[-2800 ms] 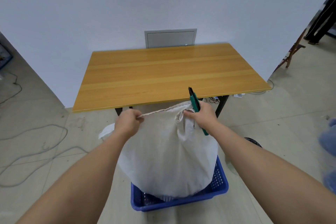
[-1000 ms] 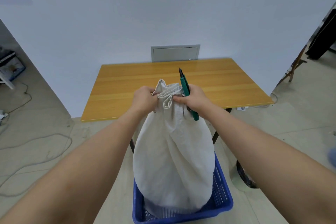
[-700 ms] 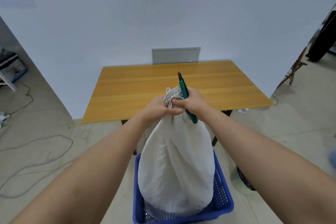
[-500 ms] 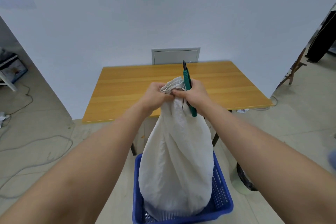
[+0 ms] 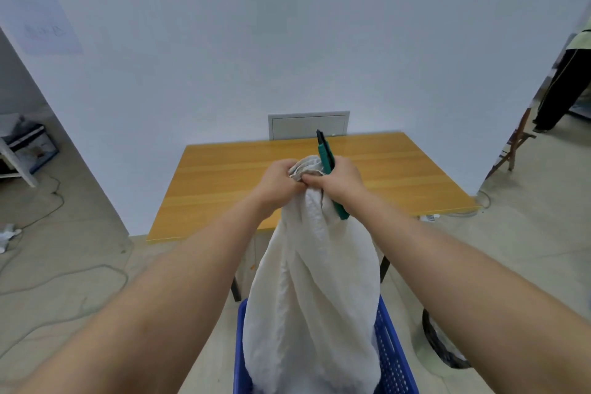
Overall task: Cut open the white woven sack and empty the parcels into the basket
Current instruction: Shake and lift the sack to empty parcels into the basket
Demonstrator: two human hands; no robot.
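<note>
The white woven sack (image 5: 311,297) hangs full and upright, its lower end inside the blue plastic basket (image 5: 395,361) on the floor. Its top is bunched together at chest height. My left hand (image 5: 277,181) grips the bunched top from the left. My right hand (image 5: 339,181) pinches the same bunch from the right and also holds a green utility knife (image 5: 329,169), whose tip points up and away from me. No parcels are visible; the sack hides its contents.
A wooden table (image 5: 399,176) stands just behind the sack against a white wall. Cables (image 5: 48,281) trail over the floor at left. A dark round object (image 5: 443,345) lies on the floor right of the basket. A person (image 5: 563,89) stands far right.
The sack's mouth, earlier held spread between my hands, is now gathered into one bunch. Both hands have come together and lifted the sack higher over the basket.
</note>
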